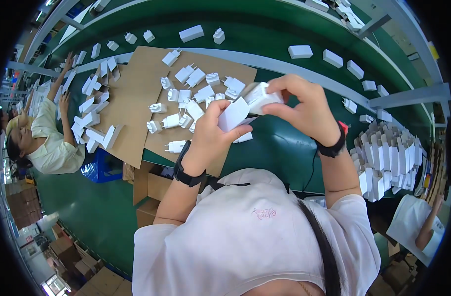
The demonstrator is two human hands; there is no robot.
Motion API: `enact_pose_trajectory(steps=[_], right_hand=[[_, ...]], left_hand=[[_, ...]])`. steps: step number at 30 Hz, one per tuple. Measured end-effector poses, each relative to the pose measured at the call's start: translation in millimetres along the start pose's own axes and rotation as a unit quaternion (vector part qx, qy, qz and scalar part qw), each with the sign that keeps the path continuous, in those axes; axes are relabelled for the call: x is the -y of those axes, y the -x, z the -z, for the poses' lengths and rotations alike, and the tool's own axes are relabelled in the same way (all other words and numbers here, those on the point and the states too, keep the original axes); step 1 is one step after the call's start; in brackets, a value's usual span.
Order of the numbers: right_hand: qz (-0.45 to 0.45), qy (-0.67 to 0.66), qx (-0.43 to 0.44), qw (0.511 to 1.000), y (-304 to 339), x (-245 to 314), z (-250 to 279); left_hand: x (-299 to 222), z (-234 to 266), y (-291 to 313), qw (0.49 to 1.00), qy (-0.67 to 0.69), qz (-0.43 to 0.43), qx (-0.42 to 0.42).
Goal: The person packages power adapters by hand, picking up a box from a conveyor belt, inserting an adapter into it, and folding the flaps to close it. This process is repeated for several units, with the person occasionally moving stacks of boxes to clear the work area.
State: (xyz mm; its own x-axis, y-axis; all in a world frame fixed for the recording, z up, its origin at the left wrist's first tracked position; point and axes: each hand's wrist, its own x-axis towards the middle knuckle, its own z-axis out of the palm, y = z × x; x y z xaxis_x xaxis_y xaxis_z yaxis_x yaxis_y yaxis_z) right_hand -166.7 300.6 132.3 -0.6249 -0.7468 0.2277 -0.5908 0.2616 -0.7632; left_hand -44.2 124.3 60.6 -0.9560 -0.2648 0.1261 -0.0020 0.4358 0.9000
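My left hand [208, 130] is closed round a small white carton [234, 114], its flaps standing up. Close against the carton's far right side, my right hand [304, 103] grips a white plug adapter [259, 98] between thumb and fingers. The adapter's far end is blurred, and I cannot tell whether it is inside the carton. Several loose white plug adapters [196, 77] lie beyond and left of my left hand on a brown cardboard sheet [136, 89].
White cartons [191, 33] and adapters stand along a green conveyor belt [255, 42] behind a metal rail. Folded-open cartons [383, 160] are piled at right; more [94, 118] lie at left. A co-worker [50, 133] reaches towards the belt at left. Brown boxes [154, 187] sit below the table edge.
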Motion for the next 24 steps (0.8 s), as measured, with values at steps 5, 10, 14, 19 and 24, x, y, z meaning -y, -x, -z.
enact_pose_trajectory(steps=[5,10,14,19,24], right_hand=[[0.123,-0.083,0.037,0.988,-1,-24,-13],[0.030,-0.250,0.015,0.968,2,-35,-34],[-0.075,-0.473,-0.007,0.878,11,-34,-75],[-0.147,-0.534,-0.055,0.831,24,-63,-98],[0.060,-0.176,-0.203,0.961,16,-53,-85]], left_hand=[[4,-11,1,0.964,0.259,0.056,0.012],[7,-13,2,0.959,0.274,0.062,-0.015],[-5,-22,-10,0.939,0.339,0.038,-0.036],[10,-34,-13,0.955,0.284,0.081,0.013],[11,-40,-25,0.951,0.290,0.088,0.059]])
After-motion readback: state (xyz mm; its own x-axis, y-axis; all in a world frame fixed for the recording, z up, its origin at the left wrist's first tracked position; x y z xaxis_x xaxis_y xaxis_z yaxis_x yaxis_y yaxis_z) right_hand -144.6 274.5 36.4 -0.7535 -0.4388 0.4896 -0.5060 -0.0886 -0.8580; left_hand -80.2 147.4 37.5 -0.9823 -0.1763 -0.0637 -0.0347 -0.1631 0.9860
